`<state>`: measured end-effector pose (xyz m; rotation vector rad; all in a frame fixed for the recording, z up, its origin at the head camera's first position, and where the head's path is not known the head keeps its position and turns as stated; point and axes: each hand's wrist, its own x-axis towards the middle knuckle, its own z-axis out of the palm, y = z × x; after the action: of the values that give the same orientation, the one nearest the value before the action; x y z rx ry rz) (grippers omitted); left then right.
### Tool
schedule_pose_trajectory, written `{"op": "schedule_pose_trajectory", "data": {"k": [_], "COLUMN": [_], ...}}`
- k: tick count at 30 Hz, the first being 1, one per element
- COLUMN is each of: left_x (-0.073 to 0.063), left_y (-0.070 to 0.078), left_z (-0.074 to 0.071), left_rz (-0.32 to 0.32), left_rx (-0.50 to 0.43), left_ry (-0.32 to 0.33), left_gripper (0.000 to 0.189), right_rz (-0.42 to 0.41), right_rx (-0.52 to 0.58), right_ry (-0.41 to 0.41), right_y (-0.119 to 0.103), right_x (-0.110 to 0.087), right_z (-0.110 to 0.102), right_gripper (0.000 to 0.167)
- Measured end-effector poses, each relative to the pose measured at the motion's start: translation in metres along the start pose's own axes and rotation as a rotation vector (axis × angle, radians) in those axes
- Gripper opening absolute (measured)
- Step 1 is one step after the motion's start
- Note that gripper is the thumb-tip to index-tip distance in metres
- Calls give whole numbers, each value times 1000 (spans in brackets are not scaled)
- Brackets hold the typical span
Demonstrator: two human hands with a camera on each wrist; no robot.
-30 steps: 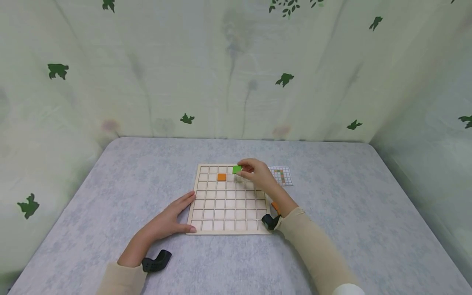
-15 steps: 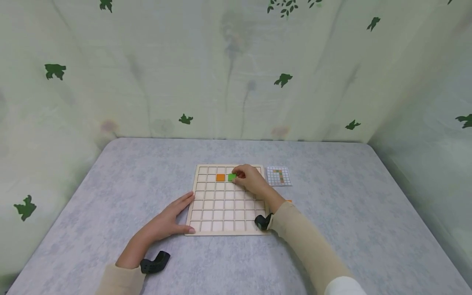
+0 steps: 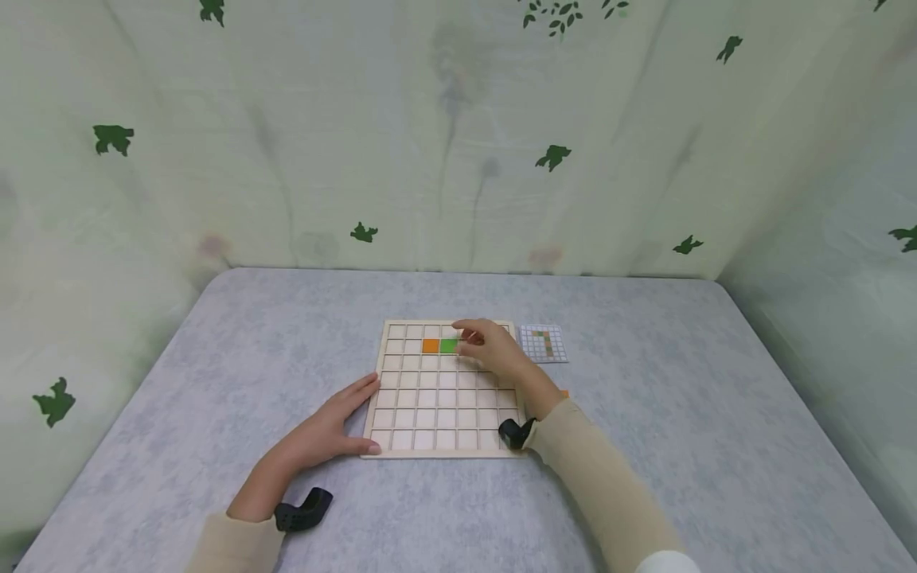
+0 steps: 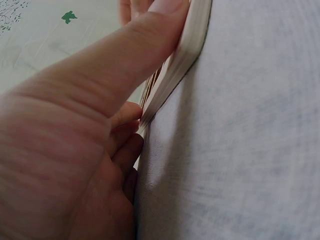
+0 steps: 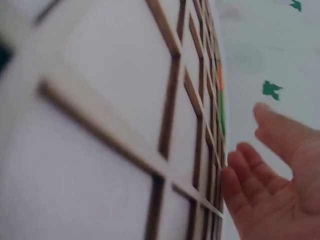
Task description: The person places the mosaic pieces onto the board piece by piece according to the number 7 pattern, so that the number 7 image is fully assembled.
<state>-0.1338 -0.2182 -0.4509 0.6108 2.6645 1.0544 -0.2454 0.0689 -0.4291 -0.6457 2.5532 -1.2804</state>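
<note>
A wooden grid board (image 3: 430, 398) lies in the middle of the grey table. In its second row from the far edge sit an orange tile (image 3: 431, 345) and, right of it, a green tile (image 3: 449, 345). My right hand (image 3: 473, 338) hovers just right of the green tile, fingers relaxed and holding nothing; in the right wrist view the fingers (image 5: 250, 180) are spread off the board (image 5: 115, 100). My left hand (image 3: 365, 414) rests flat against the board's left edge, its thumb (image 4: 150, 35) pressing the front-left corner of the board (image 4: 192, 40).
A small pattern card (image 3: 543, 342) with coloured squares lies right of the board. An orange tile (image 3: 563, 393) peeks out on the table behind my right forearm. Curtain walls with green leaf prints enclose the table on three sides.
The right hand lowered the green tile from above the far row into the cell right of the orange tile and let it go. The left hand stayed put.
</note>
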Motion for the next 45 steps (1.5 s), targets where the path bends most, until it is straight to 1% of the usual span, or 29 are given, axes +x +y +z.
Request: {"op": "schedule_pose_trajectory", "data": {"k": [2, 5, 9, 11, 13, 17, 18, 23, 25, 28, 31, 33, 35, 37, 41, 45], "left_x": [1, 1, 2, 2, 2, 2, 2, 2, 2, 1, 1, 1, 1, 0, -1, -1], "left_y": [0, 1, 1, 0, -1, -1, -1, -2, -2, -2, -2, -2, -2, -1, -1, -1], "left_z": [0, 0, 0, 0, 0, 0, 0, -1, -1, 0, 0, 0, 0, 1, 1, 2], "left_rz": [-5, -6, -9, -10, -6, 4, 8, 19, 19, 18, 13, 11, 11, 11, 11, 7], "left_rx": [1, 0, 1, 5, 10, 16, 18, 27, 25, 20, 12, 13, 13, 14, 10, 12], "left_ry": [-3, -2, 4, 6, 8, 10, 11, 13, 13, 13, 10, 7, 8, 10, 9, 8], "left_gripper": [101, 102, 103, 103, 103, 101, 101, 99, 99, 99, 100, 101, 100, 100, 100, 100], "right_rz": [-17, -71, -127, -136, -128, -84, -73, -13, 1, -2, -33, -58, -78, -83, -52, -35], "right_rx": [51, 100, 113, 115, 87, 44, 30, 32, 43, 36, 26, 21, 13, -8, -27, -24], "right_ry": [29, 73, 122, 142, 155, 130, 117, 31, -7, -56, -103, -119, -119, -93, -56, -66], "right_y": [-2, -6, -5, -2, 3, 15, 20, 38, 45, 54, 60, 63, 64, 65, 65, 64], "right_x": [-5, -16, -36, -48, -59, -79, -84, -101, -106, -108, -108, -108, -107, -106, -105, -106], "right_z": [-6, -19, -36, -43, -48, -53, -54, -60, -62, -63, -63, -62, -60, -58, -53, -53], "right_gripper": [43, 44, 45, 45, 45, 44, 44, 41, 40, 37, 32, 29, 27, 26, 27, 28]}}
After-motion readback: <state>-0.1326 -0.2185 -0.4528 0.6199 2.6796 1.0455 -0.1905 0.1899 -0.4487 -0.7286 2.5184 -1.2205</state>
